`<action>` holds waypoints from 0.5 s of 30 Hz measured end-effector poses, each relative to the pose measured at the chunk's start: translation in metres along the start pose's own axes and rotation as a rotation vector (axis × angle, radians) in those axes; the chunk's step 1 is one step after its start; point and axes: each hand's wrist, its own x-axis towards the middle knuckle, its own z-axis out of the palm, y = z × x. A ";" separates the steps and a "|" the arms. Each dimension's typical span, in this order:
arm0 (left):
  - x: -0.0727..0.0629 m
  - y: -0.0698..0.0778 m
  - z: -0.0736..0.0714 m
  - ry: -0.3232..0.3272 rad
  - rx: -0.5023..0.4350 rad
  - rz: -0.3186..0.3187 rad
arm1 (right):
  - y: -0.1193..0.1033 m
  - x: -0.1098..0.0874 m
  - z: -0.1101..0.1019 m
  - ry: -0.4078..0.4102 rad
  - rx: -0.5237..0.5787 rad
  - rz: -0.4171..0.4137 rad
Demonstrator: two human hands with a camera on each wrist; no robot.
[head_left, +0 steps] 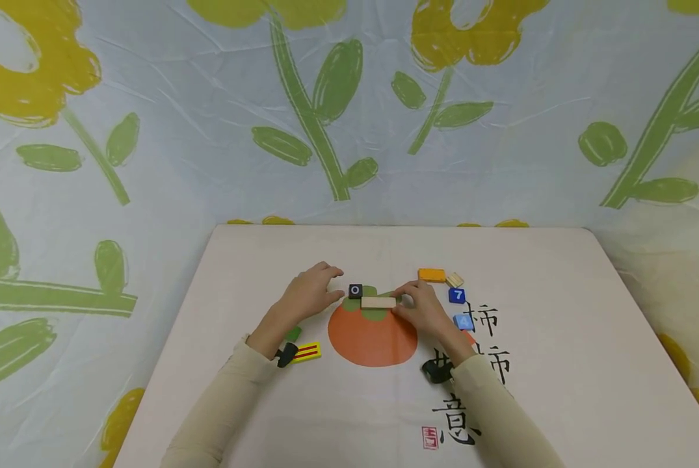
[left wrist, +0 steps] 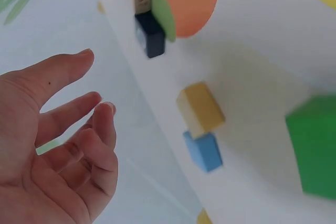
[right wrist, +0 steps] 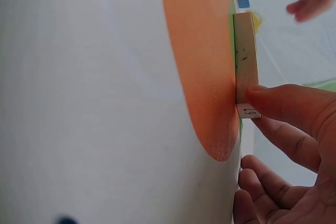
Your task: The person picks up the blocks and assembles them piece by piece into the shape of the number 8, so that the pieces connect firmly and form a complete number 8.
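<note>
A plain wooden block (head_left: pixel 378 303) lies lengthwise across the leafy top of a printed orange persimmon (head_left: pixel 372 338). My right hand (head_left: pixel 422 305) pinches its right end between thumb and fingers; in the right wrist view the thumb lies over that end of the wooden block (right wrist: pixel 244 61), beside a small mark. At the block's left end sits a dark cube (head_left: pixel 355 291) with a pale ring on its face. Just left of this cube, my left hand (head_left: pixel 308 292) holds nothing, its thumb and fingers apart and loosely bent.
Right of my right hand lie an orange block (head_left: pixel 431 275), a small wooden piece (head_left: pixel 454 280), a dark blue 7 block (head_left: pixel 457 296) and a light blue 4 block (head_left: pixel 463 322). Near my left wrist are a yellow red-striped block (head_left: pixel 307 351), a green block (head_left: pixel 293 334), and tan (left wrist: pixel 200 109) and blue (left wrist: pixel 203 151) blocks.
</note>
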 end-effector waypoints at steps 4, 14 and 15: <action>-0.024 -0.008 -0.010 0.077 -0.078 -0.027 | -0.001 -0.001 0.001 -0.004 0.003 -0.006; -0.085 -0.042 -0.013 0.158 -0.244 -0.162 | 0.001 -0.001 0.000 -0.002 -0.027 -0.043; -0.089 -0.046 -0.011 0.161 -0.261 -0.167 | 0.001 -0.001 -0.001 -0.001 -0.030 -0.047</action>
